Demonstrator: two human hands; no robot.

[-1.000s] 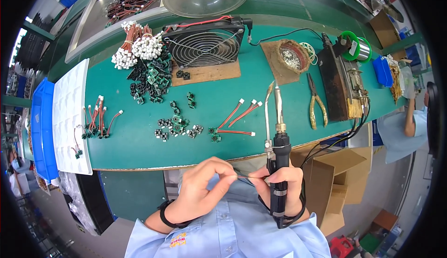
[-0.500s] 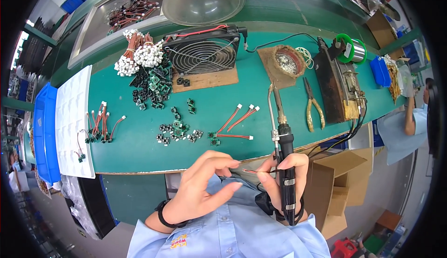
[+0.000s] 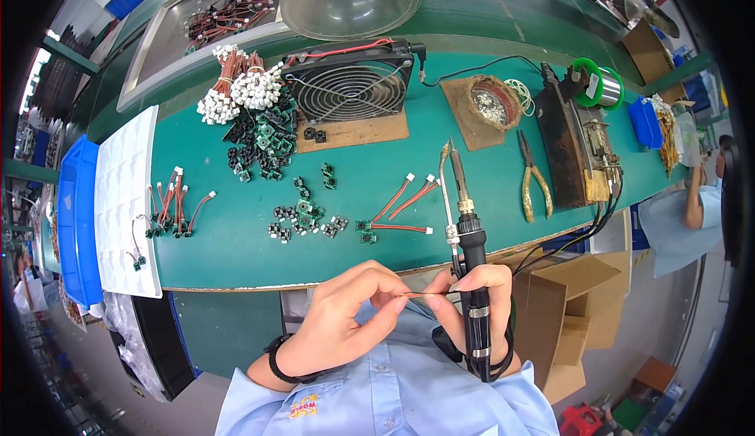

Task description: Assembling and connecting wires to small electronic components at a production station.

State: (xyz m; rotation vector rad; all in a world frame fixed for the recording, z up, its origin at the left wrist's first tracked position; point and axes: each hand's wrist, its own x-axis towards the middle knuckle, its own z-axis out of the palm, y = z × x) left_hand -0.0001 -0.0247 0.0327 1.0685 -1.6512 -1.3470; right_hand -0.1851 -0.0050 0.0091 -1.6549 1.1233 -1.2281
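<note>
Some thin reddish wire (image 3: 414, 294) spans, by the desk's (image 3: 236, 251) near edge, your left hand (image 3: 346, 310), pinched on it, and your right hand (image 3: 497, 290), clamped on it and the soldering iron (image 3: 473, 249), apparently for twisting or straightening, which calls for a steady pinch next.

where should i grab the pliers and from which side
Probably best to take the pliers by the yellowish handles, reaching from the person's side: they spread toward the person, while the narrow nose points away. That line also seems to keep clear of the dark box just to the right.
</note>
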